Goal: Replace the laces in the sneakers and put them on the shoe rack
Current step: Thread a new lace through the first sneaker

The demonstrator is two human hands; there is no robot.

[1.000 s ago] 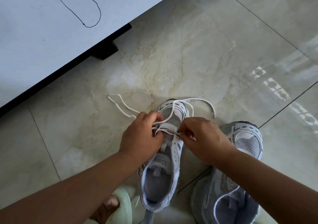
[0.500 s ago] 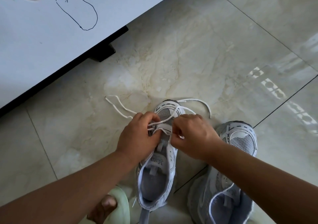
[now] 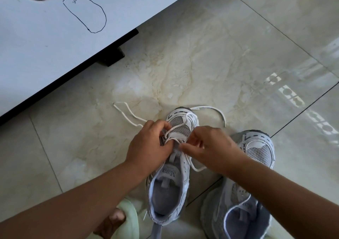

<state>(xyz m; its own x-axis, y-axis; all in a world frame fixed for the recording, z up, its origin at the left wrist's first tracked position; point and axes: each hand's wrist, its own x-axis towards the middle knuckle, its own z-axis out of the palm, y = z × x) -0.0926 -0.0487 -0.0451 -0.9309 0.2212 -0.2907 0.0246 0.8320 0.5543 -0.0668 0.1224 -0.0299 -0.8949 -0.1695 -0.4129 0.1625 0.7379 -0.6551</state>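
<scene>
Lacing a sneaker (image 3: 170, 167) on a glossy marble-tile floor (image 3: 211, 58).
We see the left hand (image 3: 148, 147) and right hand (image 3: 211, 150) pinching its white lace (image 3: 176, 127); white cabinet (image 3: 45, 42) far left.

Both forearms reach forward and converge, the left hand (image 3: 149, 143) curled with fingertips pinching, the right hand (image 3: 211, 149) bent likewise, thumbs nearly meeting.

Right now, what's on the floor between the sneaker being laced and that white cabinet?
In the head view, only a loose end of the white lace lies on the tile floor between the sneaker and the cabinet; otherwise bare.
</scene>
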